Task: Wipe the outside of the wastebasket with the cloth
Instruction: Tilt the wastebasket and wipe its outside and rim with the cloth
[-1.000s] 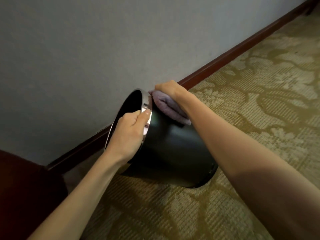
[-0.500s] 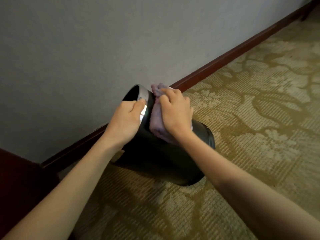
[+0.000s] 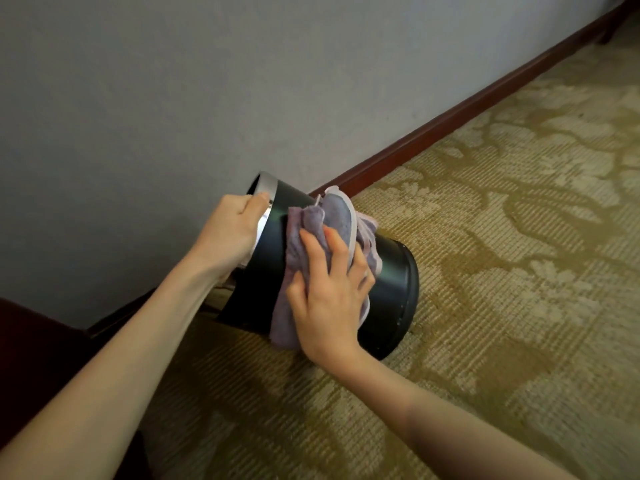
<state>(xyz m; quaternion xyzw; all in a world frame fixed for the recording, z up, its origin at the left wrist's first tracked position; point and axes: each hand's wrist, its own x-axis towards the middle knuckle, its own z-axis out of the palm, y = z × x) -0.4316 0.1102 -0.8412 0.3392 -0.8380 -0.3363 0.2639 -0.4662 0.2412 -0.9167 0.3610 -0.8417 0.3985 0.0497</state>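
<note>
A black round wastebasket (image 3: 393, 292) with a silver rim lies tipped on its side on the carpet, its mouth toward the wall at the left and its base to the right. My left hand (image 3: 231, 230) grips the silver rim. My right hand (image 3: 329, 292) presses a crumpled purple-grey cloth (image 3: 334, 211) flat against the near side of the black wall. The cloth drapes over the top of the basket and hangs down below my palm. The inside of the basket is hidden.
A grey wall (image 3: 207, 81) with a dark red-brown baseboard (image 3: 450, 119) runs diagonally behind the basket. Patterned olive and beige carpet (image 3: 502, 271) covers the floor to the right and front. A piece of dark furniture (image 3: 31, 344) stands at the lower left.
My right hand has slid the cloth from the top near the rim down over the near side of the basket. The basket has turned, so its mouth faces further from me.
</note>
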